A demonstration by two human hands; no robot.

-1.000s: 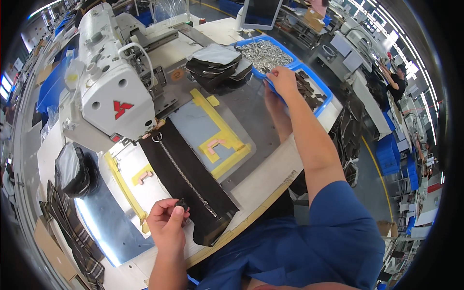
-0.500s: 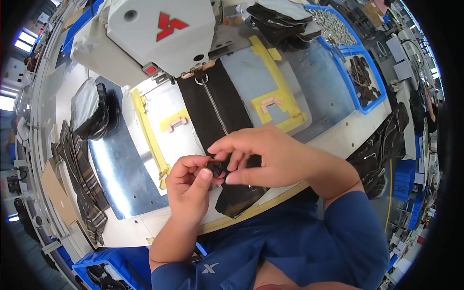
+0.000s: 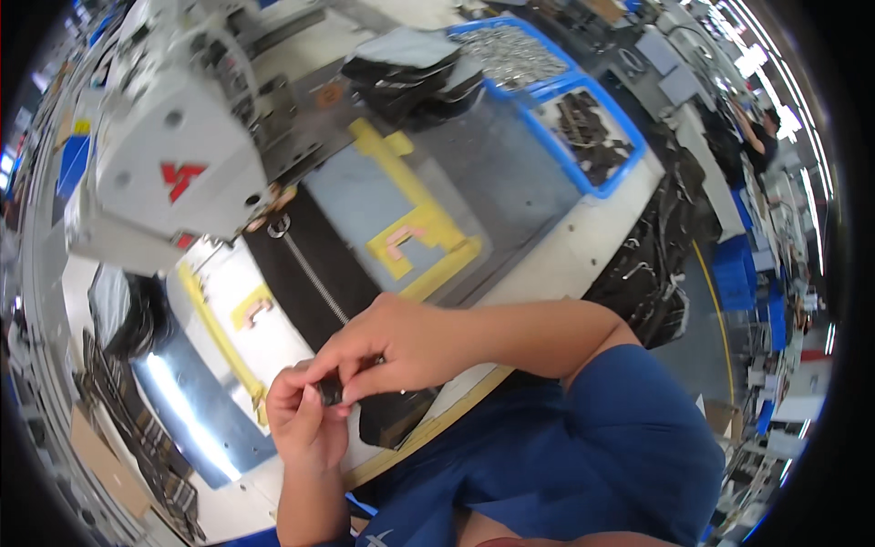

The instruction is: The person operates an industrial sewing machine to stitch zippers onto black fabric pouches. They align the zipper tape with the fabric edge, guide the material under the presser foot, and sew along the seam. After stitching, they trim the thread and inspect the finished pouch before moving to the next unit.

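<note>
Over the near edge of the worktable my two hands meet. My left hand (image 3: 308, 428) pinches a small dark piece (image 3: 330, 396), whose kind I cannot make out. From the right, my right hand (image 3: 401, 345) reaches across with its fingers closed on the same piece. Beneath and beyond the hands lies a black fabric strip (image 3: 319, 260) with a metal zipper (image 3: 313, 278) along it. At its far end, a metal ring (image 3: 278, 226) rests close to the head of a white sewing machine (image 3: 137, 196).
Yellow tape (image 3: 428, 235) and small pinkish blocks (image 3: 401, 239) flank the strip. Stacked dark pieces (image 3: 406, 77) sit at the back. Blue trays hold metal parts (image 3: 510, 53) and dark straps (image 3: 583, 128). Dark material (image 3: 652, 264) hangs at the right edge. Another person (image 3: 758, 137) is far right.
The view has swung right, so the table and machine appear further left. My right hand has come closer to my left, its fingers now on the small dark piece.
</note>
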